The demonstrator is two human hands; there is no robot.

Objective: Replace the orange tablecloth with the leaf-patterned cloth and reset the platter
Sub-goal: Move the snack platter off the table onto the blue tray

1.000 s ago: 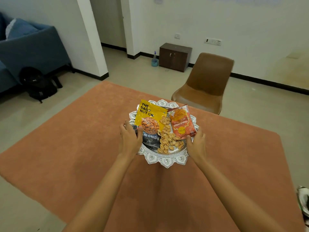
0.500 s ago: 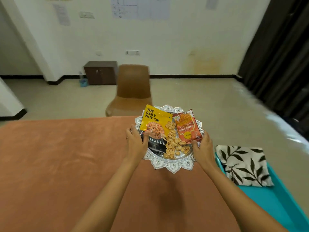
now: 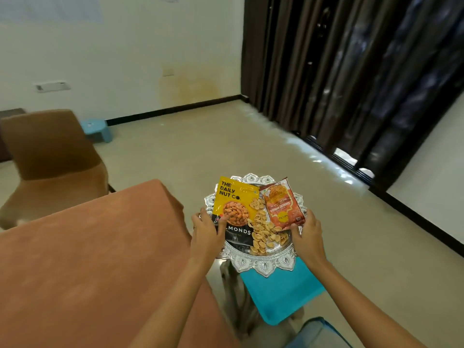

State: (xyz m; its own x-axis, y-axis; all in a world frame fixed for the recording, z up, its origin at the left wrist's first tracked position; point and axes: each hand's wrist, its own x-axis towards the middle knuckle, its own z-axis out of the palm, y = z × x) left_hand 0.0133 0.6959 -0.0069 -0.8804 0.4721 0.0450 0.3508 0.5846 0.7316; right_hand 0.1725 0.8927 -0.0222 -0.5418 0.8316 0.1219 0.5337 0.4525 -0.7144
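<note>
Nearest you, a flat turquoise plastic surface (image 3: 276, 295) sits just off the table's right edge. Above it your left hand (image 3: 206, 234) and right hand (image 3: 307, 238) each clasp one side of the round silver platter (image 3: 263, 267) with its scalloped rim, held in the air past that edge. On it lie a yellow-and-black almond packet (image 3: 233, 209), an orange-red snack packet (image 3: 282, 207) and loose pale nut shells (image 3: 263, 233). The orange tablecloth (image 3: 88, 259) covers the table to your left. Beyond stand a brown chair (image 3: 50, 151) and dark curtains (image 3: 351, 71).
</note>
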